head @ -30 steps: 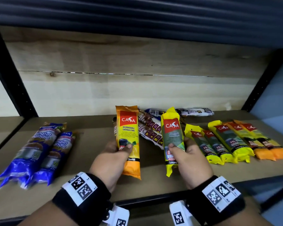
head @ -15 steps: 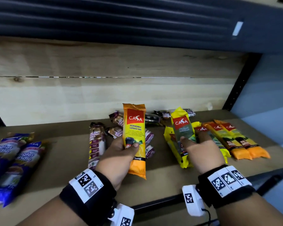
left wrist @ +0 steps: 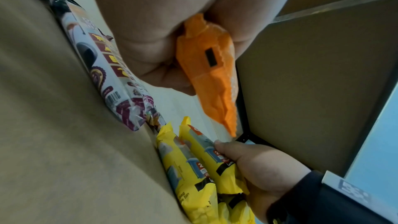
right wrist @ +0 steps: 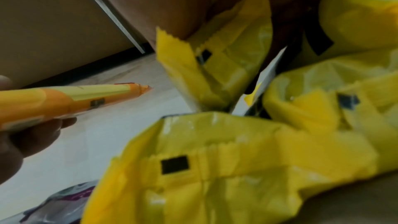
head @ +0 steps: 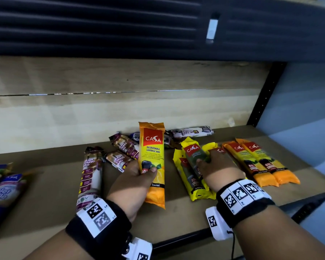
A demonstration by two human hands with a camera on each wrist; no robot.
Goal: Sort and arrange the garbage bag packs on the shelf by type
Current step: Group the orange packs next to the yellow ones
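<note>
My left hand (head: 137, 182) grips an orange CASA garbage bag pack (head: 152, 156) upright above the shelf board (head: 51, 209); its orange end (left wrist: 212, 72) shows in the left wrist view and its side (right wrist: 64, 98) in the right wrist view. My right hand (head: 218, 169) holds a yellow CASA pack (head: 192, 152) by its middle, low over other yellow packs (head: 188, 177) lying on the board. The same yellow packs (left wrist: 193, 161) (right wrist: 215, 168) fill the wrist views. Two orange packs (head: 259, 162) lie at the right.
Maroon draw-string bag packs (head: 91, 171) lie left of my left hand, with more of them (head: 123, 145) behind it. A white roll pack (head: 191, 131) lies against the wooden back wall. Blue packs (head: 2, 186) sit at the far left. A black upright post (head: 265, 96) bounds the shelf on the right.
My right hand carried the yellow pack rightward and down onto the group of yellow packs. My left hand kept the orange pack raised. The view swung right.
</note>
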